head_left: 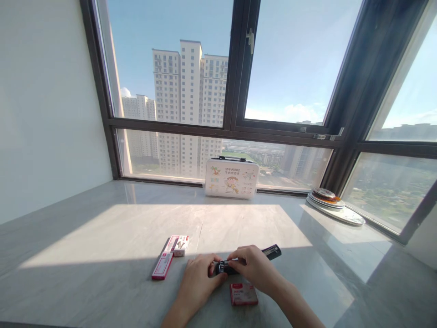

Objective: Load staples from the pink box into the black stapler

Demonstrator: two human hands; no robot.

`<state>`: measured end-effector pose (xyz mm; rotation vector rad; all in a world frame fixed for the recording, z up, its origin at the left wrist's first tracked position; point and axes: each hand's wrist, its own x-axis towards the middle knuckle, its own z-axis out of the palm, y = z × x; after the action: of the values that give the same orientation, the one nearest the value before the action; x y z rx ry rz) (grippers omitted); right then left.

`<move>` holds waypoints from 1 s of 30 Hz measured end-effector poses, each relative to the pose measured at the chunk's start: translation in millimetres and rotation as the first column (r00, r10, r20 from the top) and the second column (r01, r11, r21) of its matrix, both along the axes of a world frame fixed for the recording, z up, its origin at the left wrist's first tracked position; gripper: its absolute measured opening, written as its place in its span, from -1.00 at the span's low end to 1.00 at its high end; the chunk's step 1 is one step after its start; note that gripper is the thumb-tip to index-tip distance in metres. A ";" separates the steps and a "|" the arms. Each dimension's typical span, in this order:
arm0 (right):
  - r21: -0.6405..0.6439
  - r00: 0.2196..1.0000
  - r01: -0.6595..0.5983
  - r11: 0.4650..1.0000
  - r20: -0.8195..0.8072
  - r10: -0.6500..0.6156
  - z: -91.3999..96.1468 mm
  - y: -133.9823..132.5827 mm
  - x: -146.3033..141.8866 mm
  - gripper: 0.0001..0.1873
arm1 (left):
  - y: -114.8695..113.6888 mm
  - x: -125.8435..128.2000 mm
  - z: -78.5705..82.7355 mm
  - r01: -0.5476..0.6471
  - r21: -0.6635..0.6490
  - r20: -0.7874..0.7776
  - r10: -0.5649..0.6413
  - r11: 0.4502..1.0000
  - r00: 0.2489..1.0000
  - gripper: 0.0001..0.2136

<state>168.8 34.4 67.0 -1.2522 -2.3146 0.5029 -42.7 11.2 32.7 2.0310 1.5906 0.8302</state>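
Observation:
A black stapler (273,252) lies opened out on the grey marble-look sill, stretching from between my hands toward the upper right. My left hand (197,279) holds its left end between thumb and fingers. The fingers of my right hand (256,268) are closed over its middle, at the staple channel; whether they also pinch staples is hidden. Just below the stapler sits a small red-and-white box (243,294), near my right wrist. To the left of my left hand are long pink-and-white boxes (162,265) and a small white box (181,246) resting against them.
A white carry case (231,178) with cartoon prints stands upright against the window. In the right corner, several stacked plates (336,210) lie on the sill (102,291). Dark window frames (218,132) border the far side, and a white wall (44,114) rises at left.

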 end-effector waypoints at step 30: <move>-0.301 0.807 0.248 0.921 -0.461 -0.368 -34.6 -13.6 -13.7 -0.61 | -0.1 5.0 -3.9 0.079 0.055 0.351 -0.094 0.995 0.932 -0.80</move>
<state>155.1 20.8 32.4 -1.3672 -1.6024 0.8815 -37.8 11.1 28.8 1.8344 1.2839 1.1286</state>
